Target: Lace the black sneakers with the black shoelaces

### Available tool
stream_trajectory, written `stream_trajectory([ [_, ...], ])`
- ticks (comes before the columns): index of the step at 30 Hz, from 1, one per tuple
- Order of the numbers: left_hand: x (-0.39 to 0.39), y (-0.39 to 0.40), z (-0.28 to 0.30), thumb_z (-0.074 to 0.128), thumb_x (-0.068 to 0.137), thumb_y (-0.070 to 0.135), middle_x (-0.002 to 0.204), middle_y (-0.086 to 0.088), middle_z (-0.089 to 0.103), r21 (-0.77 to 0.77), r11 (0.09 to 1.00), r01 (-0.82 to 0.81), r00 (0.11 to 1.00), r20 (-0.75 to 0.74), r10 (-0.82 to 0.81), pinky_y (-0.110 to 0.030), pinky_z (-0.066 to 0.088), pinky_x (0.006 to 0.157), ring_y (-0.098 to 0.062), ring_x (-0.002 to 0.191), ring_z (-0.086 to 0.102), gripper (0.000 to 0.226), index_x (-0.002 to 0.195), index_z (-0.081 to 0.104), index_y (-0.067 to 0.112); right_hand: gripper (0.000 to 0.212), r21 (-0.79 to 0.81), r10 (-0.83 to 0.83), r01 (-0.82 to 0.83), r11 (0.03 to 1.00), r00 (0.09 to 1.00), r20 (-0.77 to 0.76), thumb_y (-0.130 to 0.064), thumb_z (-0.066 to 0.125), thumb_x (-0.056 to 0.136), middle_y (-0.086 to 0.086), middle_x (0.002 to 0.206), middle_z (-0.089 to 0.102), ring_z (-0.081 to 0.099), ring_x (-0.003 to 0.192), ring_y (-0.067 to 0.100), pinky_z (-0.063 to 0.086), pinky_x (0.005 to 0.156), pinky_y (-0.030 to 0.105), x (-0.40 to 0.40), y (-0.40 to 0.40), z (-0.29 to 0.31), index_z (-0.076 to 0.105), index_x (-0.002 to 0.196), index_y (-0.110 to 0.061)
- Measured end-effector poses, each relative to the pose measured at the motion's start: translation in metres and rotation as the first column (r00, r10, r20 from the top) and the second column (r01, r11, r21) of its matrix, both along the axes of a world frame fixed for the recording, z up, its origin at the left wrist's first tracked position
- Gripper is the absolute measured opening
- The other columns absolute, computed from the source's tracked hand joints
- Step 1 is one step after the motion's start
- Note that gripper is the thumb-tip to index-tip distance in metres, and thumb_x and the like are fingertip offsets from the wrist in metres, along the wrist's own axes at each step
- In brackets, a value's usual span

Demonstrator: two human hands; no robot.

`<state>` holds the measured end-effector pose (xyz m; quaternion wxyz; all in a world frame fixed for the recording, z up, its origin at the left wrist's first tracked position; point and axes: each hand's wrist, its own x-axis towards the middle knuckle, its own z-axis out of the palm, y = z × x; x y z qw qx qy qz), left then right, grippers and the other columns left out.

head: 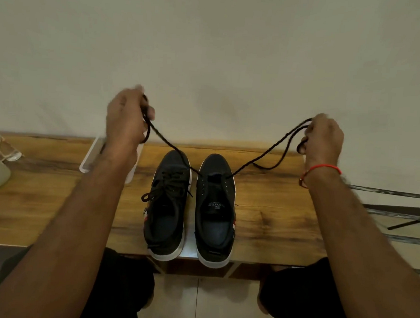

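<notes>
Pulling the shoelace (261, 152) up and outward, left hand (126, 115) at ten o'clock and right hand (324, 138) at two, each pinching one end, probably to even the lengths through the lowest eyelets of the right sneaker (215, 208). Standing just beside it at nine o'clock, already laced, the left sneaker (168, 205). Heels at the tabletop (273, 224) near edge, overhanging slightly; open room above and to three o'clock.

matt black cloth sneakers (191, 204) with white rubbery soles, braided shoelace (170, 144), grained glossy wooden table (274, 212)
</notes>
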<state>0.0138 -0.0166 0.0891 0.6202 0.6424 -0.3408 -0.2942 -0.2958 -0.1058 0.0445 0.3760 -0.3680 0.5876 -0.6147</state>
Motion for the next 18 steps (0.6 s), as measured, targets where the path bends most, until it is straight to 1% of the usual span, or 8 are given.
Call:
stream_trajectory([
  [2,-0.003,0.001,-0.015,0.05,0.104,0.043,0.075,0.004,0.071,0.205,0.972,0.117,0.948,0.267,-0.171,-0.027,0.037,0.054,-0.006,0.052,0.044,0.034,0.081,0.062,0.021,0.027,0.187,0.231,-0.171,0.967,0.897,-0.377,-0.036,0.057,0.087,0.004,0.07,0.057,0.048,0.063,0.022,0.04,0.06,0.034,-0.002,-0.002,-0.009,0.059,0.067,-0.018],
  [5,-0.014,-0.002,-0.038,0.053,0.104,0.043,0.104,0.007,0.071,0.367,0.916,0.165,0.761,0.543,-0.355,-0.03,0.046,0.08,-0.009,0.085,0.06,0.033,0.101,0.071,0.016,0.031,0.42,0.505,-0.281,0.863,0.514,-0.693,-0.039,0.058,0.096,0.005,0.085,0.071,0.06,0.081,0.023,0.049,0.076,0.032,0.003,0.001,-0.027,0.073,0.085,-0.015],
  [6,-0.017,-0.005,-0.045,0.055,0.104,0.039,0.111,0.006,0.067,0.402,0.901,0.164,0.717,0.579,-0.389,-0.03,0.043,0.085,-0.011,0.096,0.059,0.031,0.111,0.07,0.014,0.028,0.422,0.504,-0.277,0.863,0.453,-0.735,-0.037,0.057,0.098,0.005,0.091,0.073,0.061,0.085,0.022,0.048,0.078,0.029,0.007,0.003,-0.031,0.075,0.091,-0.016],
  [8,-0.022,-0.01,-0.052,0.057,0.103,0.028,0.123,-0.003,0.063,0.478,0.863,0.163,0.654,0.602,-0.457,-0.03,0.043,0.09,-0.019,0.111,0.059,0.035,0.133,0.06,0.011,0.021,0.35,0.451,-0.285,0.892,0.501,-0.739,-0.026,0.057,0.1,0.004,0.095,0.074,0.062,0.083,0.017,0.046,0.078,0.024,0.013,0.005,-0.031,0.075,0.102,-0.016],
  [10,-0.023,-0.013,-0.054,0.053,0.102,0.02,0.129,-0.011,0.061,0.528,0.837,0.142,0.613,0.617,-0.494,-0.034,0.047,0.095,-0.026,0.116,0.059,0.04,0.14,0.054,0.01,0.018,0.251,0.397,-0.308,0.918,0.73,-0.556,-0.015,0.056,0.1,0.0,0.092,0.076,0.065,0.069,0.014,0.053,0.068,0.026,0.016,0.004,-0.027,0.07,0.111,-0.018],
  [12,-0.026,-0.013,-0.05,0.045,0.105,0.014,0.131,-0.01,0.062,0.535,0.831,0.152,0.628,0.597,-0.499,-0.033,0.047,0.097,-0.025,0.118,0.059,0.035,0.139,0.055,0.011,0.031,0.16,0.413,-0.391,0.906,0.9,-0.141,-0.001,0.052,0.099,0.003,0.098,0.076,0.067,0.066,0.017,0.058,0.063,0.031,0.019,0.009,-0.015,0.058,0.126,-0.017],
  [15,-0.029,-0.008,-0.043,0.034,0.108,0.009,0.121,-0.001,0.068,0.507,0.813,0.287,0.726,0.438,-0.53,-0.039,0.055,0.094,-0.023,0.109,0.064,0.036,0.136,0.054,0.019,0.054,0.063,0.413,-0.465,0.883,0.834,0.367,0.021,0.044,0.089,0.012,0.114,0.072,0.072,0.082,0.028,0.059,0.064,0.035,0.023,0.014,-0.003,0.047,0.133,-0.011],
  [18,-0.03,-0.006,-0.033,0.031,0.109,0.006,0.134,0.001,0.062,0.424,0.854,0.302,0.713,0.493,-0.498,-0.028,0.056,0.077,-0.012,0.094,0.068,0.042,0.145,0.047,0.021,0.034,0.091,0.389,-0.476,0.875,0.801,0.454,0.008,0.054,0.092,0.008,0.104,0.075,0.069,0.077,0.025,0.055,0.059,0.032,0.026,0.017,0.002,0.061,0.123,-0.005],
])
